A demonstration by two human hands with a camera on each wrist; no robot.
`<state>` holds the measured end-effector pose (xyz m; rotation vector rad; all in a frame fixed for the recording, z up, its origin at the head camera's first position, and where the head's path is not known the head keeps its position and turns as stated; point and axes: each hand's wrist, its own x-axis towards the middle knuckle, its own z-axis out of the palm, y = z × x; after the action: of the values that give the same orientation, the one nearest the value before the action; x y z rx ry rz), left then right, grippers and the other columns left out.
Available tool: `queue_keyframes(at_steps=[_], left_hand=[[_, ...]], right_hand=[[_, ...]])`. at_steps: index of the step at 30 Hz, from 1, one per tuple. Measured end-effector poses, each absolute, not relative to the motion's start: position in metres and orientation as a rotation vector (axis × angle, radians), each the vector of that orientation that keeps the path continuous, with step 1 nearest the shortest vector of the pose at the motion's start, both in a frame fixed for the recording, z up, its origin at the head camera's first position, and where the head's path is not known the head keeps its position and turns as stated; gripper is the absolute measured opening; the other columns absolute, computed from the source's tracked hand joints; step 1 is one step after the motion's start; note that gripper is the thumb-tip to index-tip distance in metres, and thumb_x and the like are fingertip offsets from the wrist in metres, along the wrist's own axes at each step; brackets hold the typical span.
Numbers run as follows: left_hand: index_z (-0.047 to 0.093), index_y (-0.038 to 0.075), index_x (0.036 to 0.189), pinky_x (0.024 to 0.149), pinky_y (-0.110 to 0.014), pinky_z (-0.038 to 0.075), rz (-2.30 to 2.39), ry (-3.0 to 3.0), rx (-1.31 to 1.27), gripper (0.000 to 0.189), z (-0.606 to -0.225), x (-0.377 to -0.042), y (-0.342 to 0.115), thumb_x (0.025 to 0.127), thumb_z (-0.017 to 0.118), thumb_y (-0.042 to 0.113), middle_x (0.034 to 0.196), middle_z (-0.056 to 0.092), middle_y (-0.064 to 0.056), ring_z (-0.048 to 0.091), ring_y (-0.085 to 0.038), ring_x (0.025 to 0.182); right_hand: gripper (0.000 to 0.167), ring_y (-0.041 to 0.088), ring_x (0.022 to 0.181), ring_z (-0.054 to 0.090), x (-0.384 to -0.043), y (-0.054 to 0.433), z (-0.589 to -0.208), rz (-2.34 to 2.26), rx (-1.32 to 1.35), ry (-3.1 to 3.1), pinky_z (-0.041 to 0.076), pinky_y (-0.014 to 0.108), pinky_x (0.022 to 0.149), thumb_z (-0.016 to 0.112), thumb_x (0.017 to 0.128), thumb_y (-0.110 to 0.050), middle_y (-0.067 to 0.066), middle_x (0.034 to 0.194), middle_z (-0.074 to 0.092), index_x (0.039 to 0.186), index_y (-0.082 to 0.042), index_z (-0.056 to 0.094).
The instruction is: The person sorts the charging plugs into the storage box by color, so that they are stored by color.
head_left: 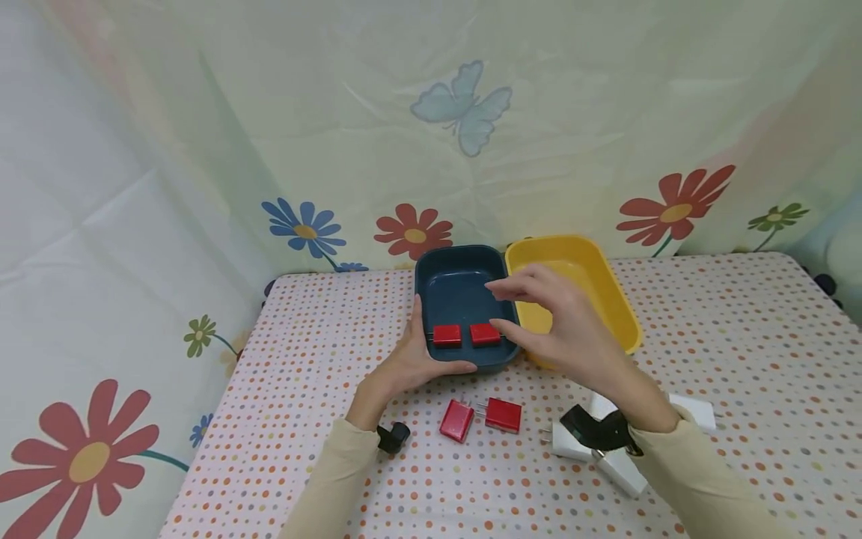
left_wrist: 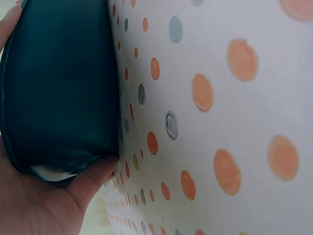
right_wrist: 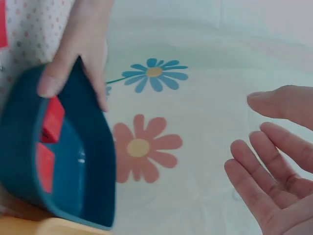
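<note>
My left hand (head_left: 412, 358) grips the near left corner of a dark blue bin (head_left: 494, 367), thumb across its front wall and fingers along its left side. Two red plug adapters, one on the left (head_left: 447, 335) and one on the right (head_left: 485, 335), lie along the near end inside it. Above the bin's right side hovers my right hand (head_left: 562, 318), thumb and fingers spread apart with nothing between them. In front of the bin, a tilted red adapter (head_left: 456, 421) and another red adapter (head_left: 503, 415) lie on the table, metal prongs showing.
A yellow bin (head_left: 622, 314) stands right beside the blue one, partly hidden by my right hand. Several white plug adapters (head_left: 622, 471) are clustered under my right forearm. A flowered curtain (head_left: 323, 135) hangs behind the dotted tablecloth (head_left: 323, 329).
</note>
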<state>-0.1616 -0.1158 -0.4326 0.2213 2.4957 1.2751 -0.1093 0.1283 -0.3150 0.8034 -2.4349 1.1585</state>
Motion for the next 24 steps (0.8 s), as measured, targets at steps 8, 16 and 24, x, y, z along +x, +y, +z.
queue_keyframes(at_steps=[8, 16, 24], left_hand=[[-0.017, 0.026, 0.167, 0.119, -0.063, 0.032, 1.288, 2.519, 0.233, 0.142, -0.434, -0.161, -0.119, 0.078, 0.09, 0.053, 0.175, 0.005, -0.009, 0.014, -0.035, 0.158], [-0.016, 0.026, 0.167, 0.118, -0.062, 0.035, 1.278, 2.52, 0.224, 0.142, -0.433, -0.158, -0.118, 0.077, 0.09, 0.053, 0.174, 0.008, -0.009, 0.015, -0.035, 0.158], [-0.016, 0.029, 0.167, 0.118, -0.063, 0.034, 1.261, 2.517, 0.211, 0.14, -0.431, -0.161, -0.114, 0.078, 0.089, 0.053, 0.175, 0.007, -0.009, 0.014, -0.035, 0.158]], right_hand=[[0.044, 0.017, 0.097, 0.066, -0.084, 0.128, -0.363, 1.263, 0.769, -2.468, 0.059, 0.026, 0.088, 0.088, 0.078, 0.007, -0.001, 0.107, 0.068, 0.118, -0.008, 0.076], [0.039, 0.024, 0.098, 0.071, -0.065, 0.123, -0.41, 1.331, 0.649, -2.664, 0.061, 0.044, 0.086, 0.09, 0.079, 0.002, -0.001, 0.106, 0.069, 0.114, -0.008, 0.076], [0.042, 0.019, 0.097, 0.066, -0.068, 0.12, -0.43, 1.219, 0.628, -2.845, 0.06, 0.036, 0.085, 0.094, 0.076, -0.004, 0.001, 0.108, 0.07, 0.114, -0.005, 0.076]])
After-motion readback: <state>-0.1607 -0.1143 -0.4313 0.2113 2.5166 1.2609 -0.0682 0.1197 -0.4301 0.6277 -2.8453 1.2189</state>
